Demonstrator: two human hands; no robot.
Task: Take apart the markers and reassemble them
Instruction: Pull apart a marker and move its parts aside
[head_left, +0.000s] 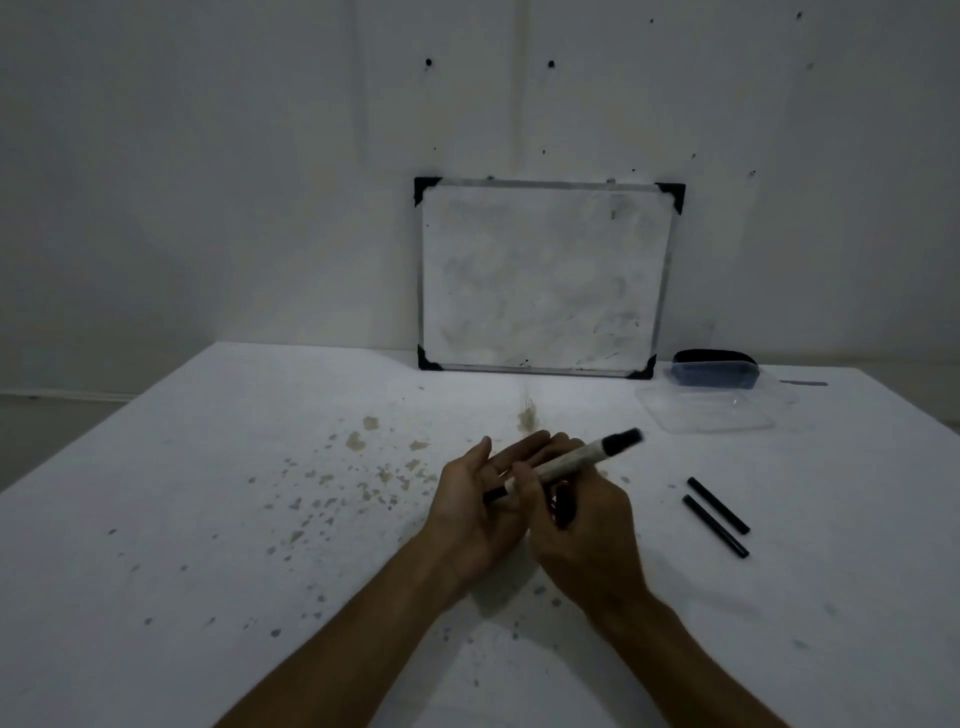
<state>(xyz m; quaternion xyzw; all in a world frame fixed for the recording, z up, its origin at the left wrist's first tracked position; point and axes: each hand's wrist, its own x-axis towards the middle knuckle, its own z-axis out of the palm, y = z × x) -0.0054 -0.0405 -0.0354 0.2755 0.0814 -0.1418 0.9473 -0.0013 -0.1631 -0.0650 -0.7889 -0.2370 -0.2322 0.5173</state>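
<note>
A white marker body (569, 461) with a black end pointing up and to the right is held above the table's middle. My right hand (582, 525) grips its lower part. A thin black piece (494, 494) sticks out of the marker's lower left end and lies across my left hand (480, 499), which is palm up with the fingers spread under it. A small dark part (563, 506) shows inside my right hand; what it is I cannot tell. Two black sticks (717, 514) lie side by side on the table to the right of my hands.
A small whiteboard (543, 275) leans against the wall at the back of the white, stained table (260, 519). A clear plastic container (711, 408) lies at the back right, with a dark blue box (714, 371) behind it. The table's left edge runs diagonally.
</note>
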